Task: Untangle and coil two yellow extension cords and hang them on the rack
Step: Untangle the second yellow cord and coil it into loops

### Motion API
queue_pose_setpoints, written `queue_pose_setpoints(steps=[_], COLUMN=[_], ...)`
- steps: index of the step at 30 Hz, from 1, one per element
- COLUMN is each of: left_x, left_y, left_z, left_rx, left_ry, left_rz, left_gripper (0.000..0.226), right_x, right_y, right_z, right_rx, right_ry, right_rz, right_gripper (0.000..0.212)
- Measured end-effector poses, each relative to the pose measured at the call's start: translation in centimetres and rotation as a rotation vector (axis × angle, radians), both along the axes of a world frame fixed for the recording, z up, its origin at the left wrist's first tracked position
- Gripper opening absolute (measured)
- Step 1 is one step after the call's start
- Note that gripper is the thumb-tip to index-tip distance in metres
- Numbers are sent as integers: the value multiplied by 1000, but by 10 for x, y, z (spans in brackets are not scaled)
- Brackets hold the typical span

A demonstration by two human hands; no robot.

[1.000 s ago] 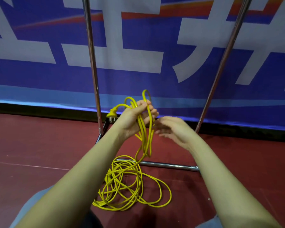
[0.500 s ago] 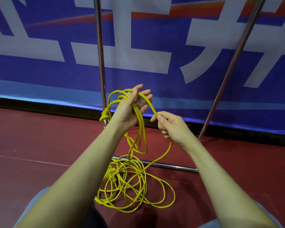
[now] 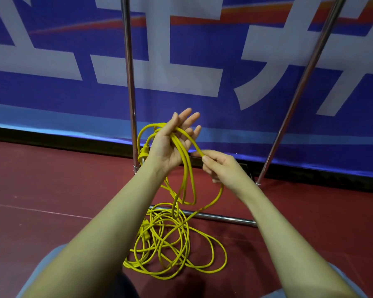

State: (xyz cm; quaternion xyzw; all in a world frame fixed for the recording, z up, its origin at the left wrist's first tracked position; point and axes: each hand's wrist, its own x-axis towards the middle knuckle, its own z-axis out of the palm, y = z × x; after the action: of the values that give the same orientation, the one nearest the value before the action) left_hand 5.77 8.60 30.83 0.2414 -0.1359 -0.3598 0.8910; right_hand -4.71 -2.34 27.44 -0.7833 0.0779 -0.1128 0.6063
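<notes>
My left hand [image 3: 170, 145] is raised palm up with the fingers spread, and several loops of yellow extension cord [image 3: 187, 181] hang over it. A yellow plug [image 3: 143, 154] dangles just left of that wrist. My right hand [image 3: 221, 166] pinches one strand of the same cord close to the left palm; the strand runs down from it to the floor. A tangled heap of yellow cord [image 3: 170, 246] lies on the red floor between my forearms. The metal rack's left upright [image 3: 129, 82], right upright [image 3: 306, 82] and bottom bar [image 3: 220, 217] stand just behind the heap.
A blue banner with large white characters [image 3: 202, 61] covers the wall behind the rack, above a black baseboard [image 3: 52, 138]. Red floor [image 3: 52, 190] stretches left and right. My knees in grey fabric [image 3: 50, 263] show at the bottom corners.
My left hand has opened its fingers and tilted palm up with more loops on it. My right hand took hold of a strand and brought it up to the left palm.
</notes>
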Motion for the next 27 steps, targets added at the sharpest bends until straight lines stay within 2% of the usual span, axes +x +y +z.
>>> queue_pose_setpoints(steps=[3, 8, 11, 13, 21, 23, 27], left_x=[-2, -1, -1, 1, 26, 28, 27], left_y=[1, 3, 0, -1, 11, 13, 17], left_z=[0, 1, 5, 6, -1, -4, -6], left_rx=[-31, -25, 27, 59, 77, 101, 145], left_ry=[-8, -65, -48, -47, 31, 20, -93], left_rz=[24, -35, -47, -45, -1, -4, -39], left_gripper=[24, 25, 30, 33, 37, 42, 59], right_x=[2, 1, 1, 0, -12, -14, -15], right_y=[6, 8, 6, 3, -22, -26, -37], right_z=[-2, 1, -3, -9, -41, -44, -32], right_rx=[5, 27, 154, 201, -62, 103, 576], right_ry=[30, 63, 54, 69, 306, 286, 58], right_rz=[105, 168, 177, 193, 35, -18, -93], right_gripper=[26, 26, 30, 24, 30, 26, 10])
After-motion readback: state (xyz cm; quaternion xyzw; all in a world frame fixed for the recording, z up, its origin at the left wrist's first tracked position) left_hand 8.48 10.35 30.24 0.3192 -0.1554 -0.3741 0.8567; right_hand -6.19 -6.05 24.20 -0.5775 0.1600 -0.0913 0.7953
